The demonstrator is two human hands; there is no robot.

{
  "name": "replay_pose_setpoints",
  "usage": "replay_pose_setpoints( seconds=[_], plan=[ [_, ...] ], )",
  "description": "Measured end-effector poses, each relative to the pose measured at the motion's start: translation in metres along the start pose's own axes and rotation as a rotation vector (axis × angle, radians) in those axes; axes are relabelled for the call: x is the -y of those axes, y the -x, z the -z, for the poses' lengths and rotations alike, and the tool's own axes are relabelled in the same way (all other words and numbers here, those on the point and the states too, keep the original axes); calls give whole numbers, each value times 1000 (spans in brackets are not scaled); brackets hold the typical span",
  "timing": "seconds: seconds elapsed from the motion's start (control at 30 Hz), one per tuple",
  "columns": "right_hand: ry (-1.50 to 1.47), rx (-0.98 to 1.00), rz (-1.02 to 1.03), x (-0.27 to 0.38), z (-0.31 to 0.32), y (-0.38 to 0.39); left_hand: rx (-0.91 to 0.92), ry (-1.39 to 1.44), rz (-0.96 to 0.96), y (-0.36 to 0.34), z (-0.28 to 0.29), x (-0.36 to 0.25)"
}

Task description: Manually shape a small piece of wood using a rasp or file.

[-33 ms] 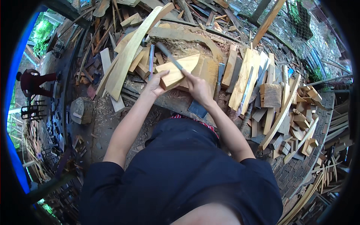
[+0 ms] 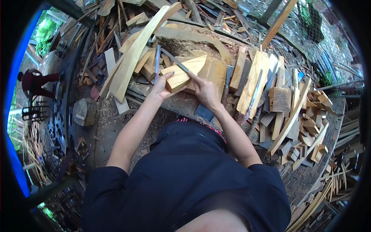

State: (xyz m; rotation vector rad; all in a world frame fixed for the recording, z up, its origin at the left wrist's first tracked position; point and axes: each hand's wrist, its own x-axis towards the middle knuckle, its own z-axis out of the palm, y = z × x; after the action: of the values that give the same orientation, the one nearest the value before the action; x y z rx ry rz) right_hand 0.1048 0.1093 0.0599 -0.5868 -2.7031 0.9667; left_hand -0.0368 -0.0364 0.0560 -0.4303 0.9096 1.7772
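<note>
Clock directions from the workpiece. Pale yellow wood block with one pointed end (image 2: 178,80) is at center, above the tabletop (image 2: 179,106); left hand (image 2: 164,88) is clamped round its blunt end, likely to steady it and leave the upper face free. Right hand (image 2: 206,92) is closed on a dark, narrow, flat metal tool (image 2: 176,62), index finger lying along it, probably for control; tool crosses the block, far end toward 10. Underside contact is hidden. Blue-grey metal strip (image 2: 157,63) at 10 and dark-handled flat-bladed tool (image 2: 226,83) at 3 sit close by, presumably for quick reach. Black flat rectangular slab (image 2: 204,112) at 5, on the near edge. Surface is rough, littered with shavings and offcuts. Room: person in dark red clothing (image 2: 33,83) at 9, blue sheeting (image 2: 14,158) at 8, brick paving (image 2: 303,179) at 4.
</note>
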Motion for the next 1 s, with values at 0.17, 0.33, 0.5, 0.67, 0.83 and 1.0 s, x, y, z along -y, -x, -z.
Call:
replay_pose_setpoints(
  seconds=[0.17, 0.33, 0.5, 0.67, 0.83, 1.0],
  plan=[
    [-19, -128, -132, -13, 1, -26, -209, 126, -65, -7, -1, 8],
    [62, 28, 112, 15, 6, 7, -227, 256, 17, -21, 8, 14],
    [187, -13, 104, 24, 4, -8, -304, 270, 40, -26, 5, 13],
    [356, 58, 192, 11, 3, -7, -298, 416, 84, -33, 23, 22],
    [34, -112, 49, -43, -8, -35, -252, 501, 104, -38, 22, 22],
    [190, 77, 240, 3, -1, -2, -208, 618, 154, -44, 45, 36]
  ],
)
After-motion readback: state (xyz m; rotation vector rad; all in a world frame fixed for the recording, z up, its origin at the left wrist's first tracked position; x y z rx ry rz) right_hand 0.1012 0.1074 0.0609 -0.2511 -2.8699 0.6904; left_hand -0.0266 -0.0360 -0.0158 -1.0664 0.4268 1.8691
